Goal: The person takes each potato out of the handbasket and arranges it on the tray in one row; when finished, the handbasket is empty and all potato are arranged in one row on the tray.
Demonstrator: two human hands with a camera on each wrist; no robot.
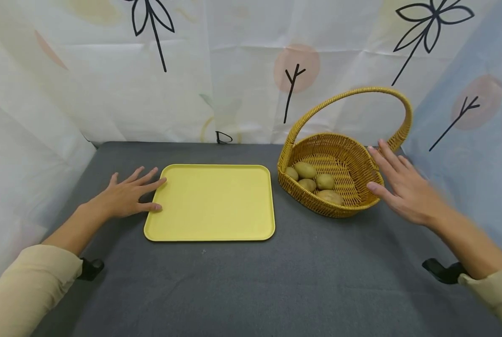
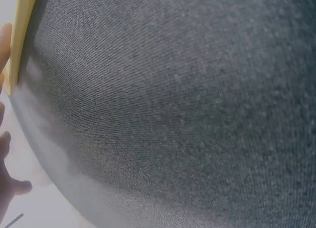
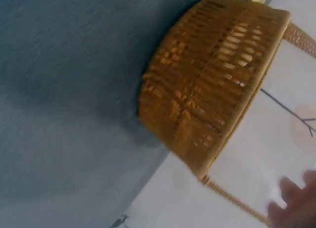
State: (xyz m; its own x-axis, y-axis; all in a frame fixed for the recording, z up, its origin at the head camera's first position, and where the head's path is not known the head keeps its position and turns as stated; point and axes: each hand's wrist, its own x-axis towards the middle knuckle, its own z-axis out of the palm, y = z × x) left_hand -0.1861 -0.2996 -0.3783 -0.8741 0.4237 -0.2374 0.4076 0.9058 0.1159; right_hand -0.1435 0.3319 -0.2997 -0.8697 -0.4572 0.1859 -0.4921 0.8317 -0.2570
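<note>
A yellow rectangular tray (image 1: 210, 203) lies flat on the dark grey cloth. My left hand (image 1: 126, 195), fingers spread, has its thumb and fingertips at the tray's left edge. To the right of the tray stands a wicker basket (image 1: 352, 161) with a tall arched handle. Several potatoes (image 1: 305, 170) lie in the left half of the basket. My right hand (image 1: 402, 185) is held with fingers extended beside the basket's right rim, overlapping it in the head view. In the right wrist view, the basket's woven side (image 3: 207, 80) shows, with blurred fingers (image 3: 296, 201) near the handle.
Grey cloth (image 1: 234, 285) covers the table. White fabric (image 1: 234, 84) printed with plants hangs behind it, and a bluish panel (image 1: 478, 140) stands at the right. Each wrist wears a black strap (image 1: 92, 269).
</note>
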